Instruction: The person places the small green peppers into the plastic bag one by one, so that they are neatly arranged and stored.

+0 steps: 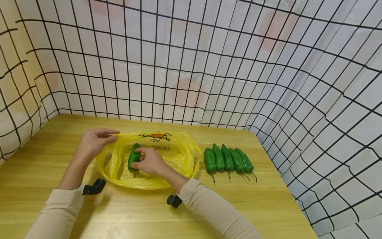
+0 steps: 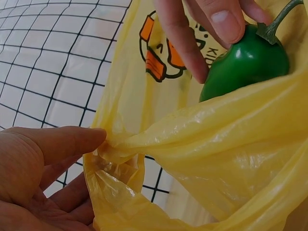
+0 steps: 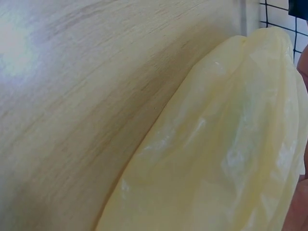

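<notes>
1 pepper in mouth of bag

Left hand pinches the yellow bag at its left rim, right hand gripping, fingers curled, at its mouth!

1. A yellow plastic bag fills the lower right, its thin film creased and shiny.
2. A faint greenish tint shows through the film; its source is too blurred to tell.
3. A pale wooden tabletop with streaked grain spans the left, a bright glare near its upper corner.
4. Slivers of a hand edge the right side, beside the bag.
5. Top right, a black grid crosses a white backing, near a cut-off dark object.
</notes>
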`<state>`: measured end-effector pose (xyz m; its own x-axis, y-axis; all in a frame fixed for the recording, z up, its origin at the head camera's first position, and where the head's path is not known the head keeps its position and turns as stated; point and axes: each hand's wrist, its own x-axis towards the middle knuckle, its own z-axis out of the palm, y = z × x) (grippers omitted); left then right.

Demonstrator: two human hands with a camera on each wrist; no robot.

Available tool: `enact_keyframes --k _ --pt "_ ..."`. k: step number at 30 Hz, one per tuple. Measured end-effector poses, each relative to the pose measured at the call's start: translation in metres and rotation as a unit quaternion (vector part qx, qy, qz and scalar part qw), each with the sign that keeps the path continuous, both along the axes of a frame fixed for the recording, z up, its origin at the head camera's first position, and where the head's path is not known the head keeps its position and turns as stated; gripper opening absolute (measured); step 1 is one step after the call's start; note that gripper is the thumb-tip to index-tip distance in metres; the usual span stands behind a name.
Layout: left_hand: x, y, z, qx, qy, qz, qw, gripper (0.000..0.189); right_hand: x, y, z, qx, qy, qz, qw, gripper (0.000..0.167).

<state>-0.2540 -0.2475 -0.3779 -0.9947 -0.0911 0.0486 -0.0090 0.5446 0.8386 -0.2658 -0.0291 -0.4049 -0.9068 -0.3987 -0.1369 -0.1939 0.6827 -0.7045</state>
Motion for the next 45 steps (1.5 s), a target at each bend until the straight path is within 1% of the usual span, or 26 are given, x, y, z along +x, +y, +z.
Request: enact_keyframes --k 12,17,20,24,29,34,36,40,45 --pt "0.001 0.002 0.0 0.001 0.004 0.0 1.0 0.042 0.0 -0.001 -0.002 -0.01 0.004 -0.011 0.9999 0.055" --pt "0.001 0.003 0.001 0.002 -0.001 0.001 1.0 0.043 -0.002 0.003 0.0 -0.009 0.026 -0.016 0.9995 0.052" --pt "0.001 0.003 0.001 0.0 -0.001 0.001 1.0 0.043 -0.003 0.008 0.002 -0.02 0.038 -0.02 0.9989 0.049" --pt "0.0 0.003 0.001 0.001 0.0 0.003 1.0 0.042 -0.004 0.016 0.008 -0.042 0.039 -0.017 0.9982 0.049" --pt "0.001 0.002 0.0 -0.004 0.003 0.008 1.0 0.042 -0.005 0.029 0.014 -0.042 0.039 -0.006 0.9983 0.049" --pt "0.001 0.0 0.0 -0.007 -0.002 0.007 1.0 0.043 -0.005 0.047 0.024 -0.049 0.042 0.004 0.9979 0.047" --pt "0.0 -0.001 0.0 -0.008 -0.002 0.004 1.0 0.044 -0.005 0.055 0.029 -0.054 0.047 0.007 0.9974 0.045" --pt "0.001 -0.002 0.0 -0.01 0.0 0.0 1.0 0.044 -0.003 0.072 0.04 -0.046 0.061 0.008 0.997 0.045" --pt "0.0 -0.003 0.001 -0.005 -0.004 -0.002 1.0 0.044 -0.002 0.094 0.049 -0.033 0.087 0.006 0.9956 0.045"
